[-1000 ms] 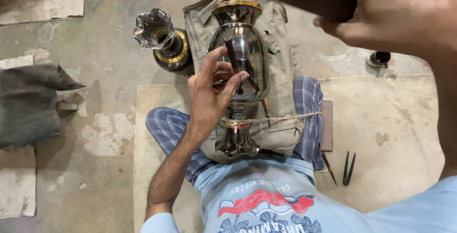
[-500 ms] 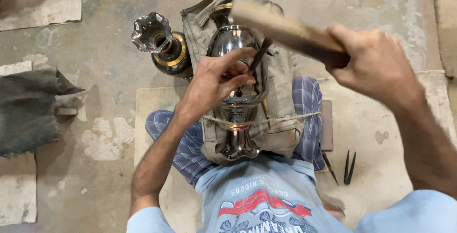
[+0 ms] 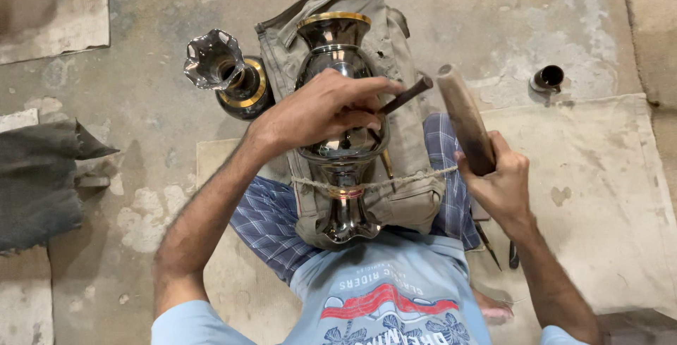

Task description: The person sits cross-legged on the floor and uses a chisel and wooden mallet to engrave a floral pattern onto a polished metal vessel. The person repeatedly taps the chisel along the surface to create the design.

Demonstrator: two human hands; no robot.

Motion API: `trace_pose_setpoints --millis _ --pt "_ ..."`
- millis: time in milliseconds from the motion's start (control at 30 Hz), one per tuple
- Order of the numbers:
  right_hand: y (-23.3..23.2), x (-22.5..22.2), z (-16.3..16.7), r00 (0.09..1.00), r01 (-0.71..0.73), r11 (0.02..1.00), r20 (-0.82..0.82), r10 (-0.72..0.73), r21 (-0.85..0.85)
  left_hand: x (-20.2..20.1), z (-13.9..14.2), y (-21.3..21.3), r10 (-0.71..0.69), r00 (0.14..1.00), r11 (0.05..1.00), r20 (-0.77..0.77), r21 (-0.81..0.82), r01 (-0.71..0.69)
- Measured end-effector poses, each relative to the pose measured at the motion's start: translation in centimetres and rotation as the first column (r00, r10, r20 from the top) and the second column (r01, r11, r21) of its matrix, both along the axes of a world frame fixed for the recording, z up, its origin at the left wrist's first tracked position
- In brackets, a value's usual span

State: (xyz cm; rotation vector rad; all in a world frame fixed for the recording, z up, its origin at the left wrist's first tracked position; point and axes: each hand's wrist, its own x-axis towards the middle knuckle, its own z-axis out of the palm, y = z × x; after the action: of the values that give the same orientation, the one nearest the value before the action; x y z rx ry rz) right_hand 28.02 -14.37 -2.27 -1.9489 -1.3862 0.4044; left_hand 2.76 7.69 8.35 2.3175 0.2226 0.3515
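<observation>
Left hand (image 3: pixel 321 109) is closed around a thin dark chisel (image 3: pixel 403 96), pinching it between fingers and thumb with the tip down on the belly of a shiny metal vase (image 3: pixel 342 126). Right hand (image 3: pixel 502 183) has a full fist on a wooden mallet handle (image 3: pixel 463 118), raised at the right of centre, the wood angled up toward the chisel's free end but not touching it.

The vase lies on its side in the middle of the frame, mouth with a gold rim pointing to the top, foot toward the person's shirt. It sits on a grey-green cloth pad (image 3: pixel 405 176) over the lap, and a string (image 3: pixel 416 178) runs across the narrow neck above the foot, looks like that's what keeps it from rolling.

My take: polished metal like that is slick and rigid, probably thin-walled, so it would dent if struck wrong. Best grip looks like the narrow waist or the foot, not the bulge.

Further out, a second vase (image 3: pixel 224 71) with a fluted mouth stands upper left on the concrete floor (image 3: pixel 141 21). Small dark cylinder (image 3: pixel 548 77) upper right, and a few slim tools (image 3: pixel 488 241) by the right knee.
</observation>
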Motion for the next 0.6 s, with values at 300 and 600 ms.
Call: trace_pose_setpoints --millis 300,600 --pt "-2.8 -3.3 -1.5 0.985 -0.122 0.991 -0.116 0.128 0.059 2.2 0.3 1.4 -0.124 0.983 0.992 -0.139 -0.051 0.118" --pt "-4.3 -5.0 -4.1 0.986 -0.012 1.000 -0.167 0.016 0.024 3.2 1.4 0.5 -0.233 0.930 0.953 -0.283 0.126 0.277"
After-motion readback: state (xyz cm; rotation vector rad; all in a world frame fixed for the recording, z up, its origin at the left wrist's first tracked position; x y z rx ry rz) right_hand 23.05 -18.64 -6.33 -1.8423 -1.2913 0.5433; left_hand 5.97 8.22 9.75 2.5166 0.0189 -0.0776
